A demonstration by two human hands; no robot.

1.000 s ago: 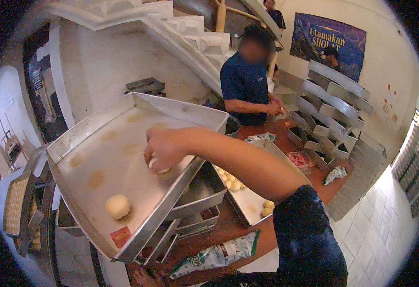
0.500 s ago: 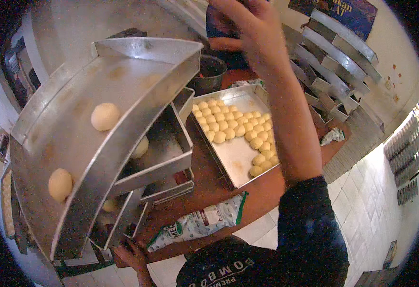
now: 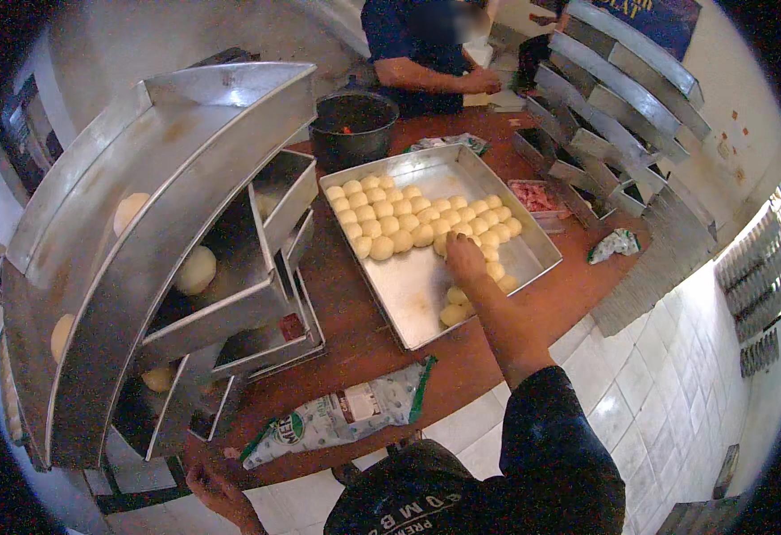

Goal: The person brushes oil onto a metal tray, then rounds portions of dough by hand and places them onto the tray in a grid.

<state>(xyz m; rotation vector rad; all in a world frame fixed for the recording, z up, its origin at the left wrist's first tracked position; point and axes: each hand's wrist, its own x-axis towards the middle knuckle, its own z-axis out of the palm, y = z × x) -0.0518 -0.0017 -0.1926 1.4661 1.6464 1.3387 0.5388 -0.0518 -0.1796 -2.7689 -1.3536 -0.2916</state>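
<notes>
A square metal tray (image 3: 419, 308) holds several rows of round, pale yellow dough balls (image 3: 381, 209), packed close along its far and left parts and down its right side. My right hand (image 3: 467, 259) reaches into the tray, its fingers bent down together on a dough ball in the middle of the batch; the fingertips are partly hidden. My left hand (image 3: 216, 495) is low at the table's front edge, below the stacked trays, with its fingers loosely apart and nothing visible in it. Between my arms lies a white plastic bag (image 3: 341, 415) with green ends.
Metal trays (image 3: 216, 308) stand stacked crosswise at left, some holding larger dough balls (image 3: 196, 270). A dark pot (image 3: 355, 134) sits behind the dough tray. At right are a tub of pink filling (image 3: 536, 196), a crumpled bag (image 3: 615, 246) and more stacked trays (image 3: 604, 116). Another person (image 3: 426, 71) stands across the table.
My right hand has come down from high in front of the view onto the dough balls. My left hand has shifted slightly left and down. The view has shifted, revealing the person opposite.
</notes>
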